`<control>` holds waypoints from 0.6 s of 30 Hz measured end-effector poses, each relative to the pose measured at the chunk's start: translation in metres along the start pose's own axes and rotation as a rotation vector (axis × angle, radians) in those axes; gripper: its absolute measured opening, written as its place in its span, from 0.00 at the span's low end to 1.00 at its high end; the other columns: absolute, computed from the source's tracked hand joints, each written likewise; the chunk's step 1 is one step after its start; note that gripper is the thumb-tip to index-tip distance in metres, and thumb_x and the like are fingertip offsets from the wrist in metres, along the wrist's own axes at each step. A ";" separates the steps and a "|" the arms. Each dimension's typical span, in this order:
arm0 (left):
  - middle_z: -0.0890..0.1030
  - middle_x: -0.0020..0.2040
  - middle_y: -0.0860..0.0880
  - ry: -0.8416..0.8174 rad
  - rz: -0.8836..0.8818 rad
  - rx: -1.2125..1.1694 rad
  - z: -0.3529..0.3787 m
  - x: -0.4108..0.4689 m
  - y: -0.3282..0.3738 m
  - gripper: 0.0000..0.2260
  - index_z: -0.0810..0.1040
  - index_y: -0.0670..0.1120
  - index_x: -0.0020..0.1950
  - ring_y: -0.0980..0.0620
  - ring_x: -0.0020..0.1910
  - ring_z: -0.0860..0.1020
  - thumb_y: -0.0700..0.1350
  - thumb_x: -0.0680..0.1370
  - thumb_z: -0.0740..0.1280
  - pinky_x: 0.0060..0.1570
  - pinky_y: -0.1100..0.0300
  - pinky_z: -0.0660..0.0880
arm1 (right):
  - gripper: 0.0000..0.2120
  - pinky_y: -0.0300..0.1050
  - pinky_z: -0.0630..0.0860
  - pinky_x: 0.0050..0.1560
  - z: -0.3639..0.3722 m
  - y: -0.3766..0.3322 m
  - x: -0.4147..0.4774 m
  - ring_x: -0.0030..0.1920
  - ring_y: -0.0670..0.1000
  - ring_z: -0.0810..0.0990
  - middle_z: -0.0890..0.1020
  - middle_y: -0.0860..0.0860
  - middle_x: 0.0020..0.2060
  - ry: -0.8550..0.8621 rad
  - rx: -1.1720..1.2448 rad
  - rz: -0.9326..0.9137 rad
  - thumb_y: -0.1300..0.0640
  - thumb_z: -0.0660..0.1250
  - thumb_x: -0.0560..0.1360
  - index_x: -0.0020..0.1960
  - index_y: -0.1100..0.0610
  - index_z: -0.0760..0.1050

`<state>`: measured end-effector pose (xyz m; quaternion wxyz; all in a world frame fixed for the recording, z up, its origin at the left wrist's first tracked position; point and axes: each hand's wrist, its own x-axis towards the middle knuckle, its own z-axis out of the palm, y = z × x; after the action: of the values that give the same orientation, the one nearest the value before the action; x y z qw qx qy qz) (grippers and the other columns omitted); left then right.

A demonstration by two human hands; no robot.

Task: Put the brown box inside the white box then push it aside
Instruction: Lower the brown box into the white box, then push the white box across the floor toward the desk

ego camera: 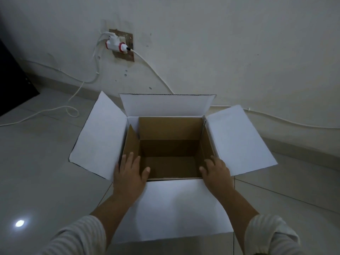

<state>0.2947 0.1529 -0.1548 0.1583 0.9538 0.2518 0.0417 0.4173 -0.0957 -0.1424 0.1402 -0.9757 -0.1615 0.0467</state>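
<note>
A white cardboard box stands on the tiled floor in the middle of the view, all four flaps folded outward. The brown box sits inside it, open at the top and with nothing in it; its brown walls line the white box. My left hand lies flat on the near left corner of the opening, fingers spread over the brown side flap and thumb at the inner edge. My right hand rests the same way on the near right corner. Neither hand is wrapped around anything.
The wall stands right behind the box. A socket with a white and red adapter is on it, and white cables trail over the floor at the left. A dark object stands at the far left. Bare floor tiles lie at the right.
</note>
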 end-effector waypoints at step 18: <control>0.71 0.72 0.52 -0.161 0.245 0.312 0.005 0.001 0.006 0.56 0.76 0.52 0.63 0.47 0.75 0.62 0.77 0.57 0.25 0.74 0.41 0.46 | 0.27 0.48 0.70 0.60 0.011 0.012 -0.028 0.55 0.52 0.75 0.80 0.51 0.53 -0.129 -0.144 -0.095 0.32 0.56 0.73 0.56 0.53 0.73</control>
<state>0.2989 0.1467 -0.1579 0.0222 0.9905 0.1242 -0.0551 0.3929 -0.1130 -0.1548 0.0609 -0.9696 -0.2190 0.0909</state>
